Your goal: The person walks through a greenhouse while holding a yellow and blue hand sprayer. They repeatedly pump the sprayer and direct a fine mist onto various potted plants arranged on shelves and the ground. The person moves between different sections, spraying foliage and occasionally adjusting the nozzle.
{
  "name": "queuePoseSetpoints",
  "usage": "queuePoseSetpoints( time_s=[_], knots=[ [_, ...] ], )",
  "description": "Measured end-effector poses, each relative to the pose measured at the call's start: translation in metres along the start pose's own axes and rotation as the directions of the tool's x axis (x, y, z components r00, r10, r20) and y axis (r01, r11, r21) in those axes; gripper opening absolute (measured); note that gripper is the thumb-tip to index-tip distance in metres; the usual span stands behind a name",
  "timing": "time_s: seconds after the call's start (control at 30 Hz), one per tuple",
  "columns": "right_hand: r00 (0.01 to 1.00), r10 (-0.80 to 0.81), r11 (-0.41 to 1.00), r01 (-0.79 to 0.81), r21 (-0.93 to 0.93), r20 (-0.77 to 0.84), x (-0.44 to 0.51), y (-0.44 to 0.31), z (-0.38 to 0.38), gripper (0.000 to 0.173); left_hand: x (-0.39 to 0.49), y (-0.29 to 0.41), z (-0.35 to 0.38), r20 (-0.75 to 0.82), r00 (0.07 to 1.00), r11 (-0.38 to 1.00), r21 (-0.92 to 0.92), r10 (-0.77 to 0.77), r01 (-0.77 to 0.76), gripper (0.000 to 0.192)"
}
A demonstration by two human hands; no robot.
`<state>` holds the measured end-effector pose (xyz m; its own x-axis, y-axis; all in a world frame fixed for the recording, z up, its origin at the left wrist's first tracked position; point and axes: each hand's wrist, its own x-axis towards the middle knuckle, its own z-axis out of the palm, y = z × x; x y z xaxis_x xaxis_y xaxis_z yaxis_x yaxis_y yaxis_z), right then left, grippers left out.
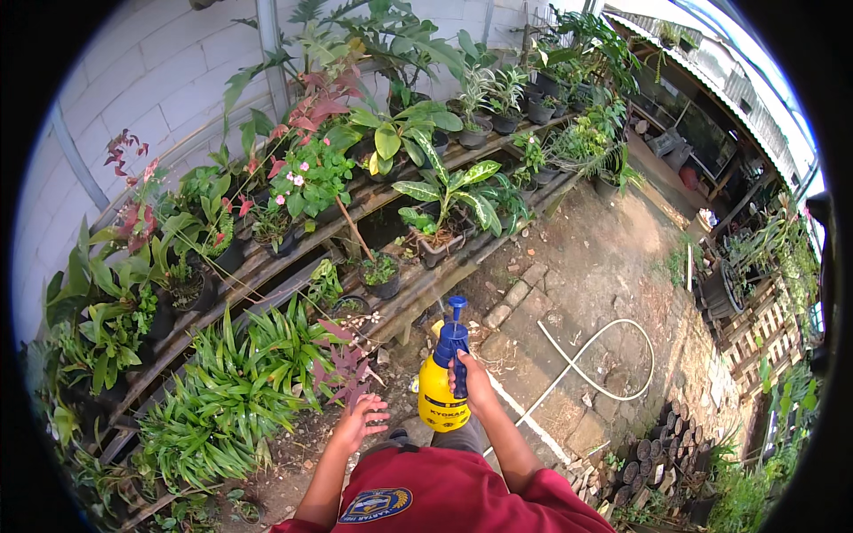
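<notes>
A yellow pump sprayer (pixel 440 400) with a blue head and plunger is held upright in front of me. My right hand (pixel 474 381) grips it by its blue handle. A faint mist shows near the nozzle, on the side towards the wooden bench. My left hand (pixel 363 421) is empty, its fingers apart, close to the purple-leaved stem (pixel 346 376). Beyond the sprayer, a variegated dieffenbachia (pixel 448 190) grows in a rectangular pot (pixel 440 250) on the slatted wooden bench (pixel 460 270). A small round pot (pixel 383 286) with low green leaves stands to its left.
Strap-leaved plants (pixel 233 386) crowd the left. Pink-flowered impatiens (pixel 303 180) and other potted plants line the bench along the white block wall (pixel 166 86). A pale hose (pixel 573 363) loops over the ground at right. Small black pots (pixel 656 450) are stacked at lower right.
</notes>
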<state>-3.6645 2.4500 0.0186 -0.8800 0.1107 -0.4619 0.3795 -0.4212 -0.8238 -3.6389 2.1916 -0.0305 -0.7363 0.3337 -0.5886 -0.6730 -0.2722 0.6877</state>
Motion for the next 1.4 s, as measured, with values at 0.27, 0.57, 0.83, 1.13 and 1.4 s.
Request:
queuePoseSetpoints(
  time_s=[0.27,0.57,0.83,1.13,1.4],
  knots=[
    [0.965,-0.255,0.963,0.258,0.071,-0.056,0.034,-0.037,-0.049,0.028,0.099,0.061,0.135,-0.007,0.974,0.959,0.178,0.225,-0.220,0.026],
    [0.987,-0.074,0.991,0.089,-0.101,0.140,0.086,-0.128,-0.113,0.024,0.195,0.135,0.318,0.265,0.621,0.529,0.345,0.738,-0.776,0.029],
    [0.986,0.039,0.995,-0.022,-0.102,0.163,0.158,-0.163,-0.141,0.023,0.251,0.133,0.335,-0.031,0.663,0.604,0.446,0.748,-0.660,0.033],
    [0.994,-0.069,0.997,0.071,0.016,-0.079,0.199,-0.197,-0.170,0.027,0.273,0.129,0.336,-0.031,0.742,0.707,0.333,0.670,-0.624,0.034],
    [0.995,-0.046,0.998,0.042,-0.047,-0.086,0.216,-0.232,-0.202,0.026,0.279,0.128,0.353,0.038,0.757,0.703,0.344,0.652,-0.623,0.029]
  ],
)
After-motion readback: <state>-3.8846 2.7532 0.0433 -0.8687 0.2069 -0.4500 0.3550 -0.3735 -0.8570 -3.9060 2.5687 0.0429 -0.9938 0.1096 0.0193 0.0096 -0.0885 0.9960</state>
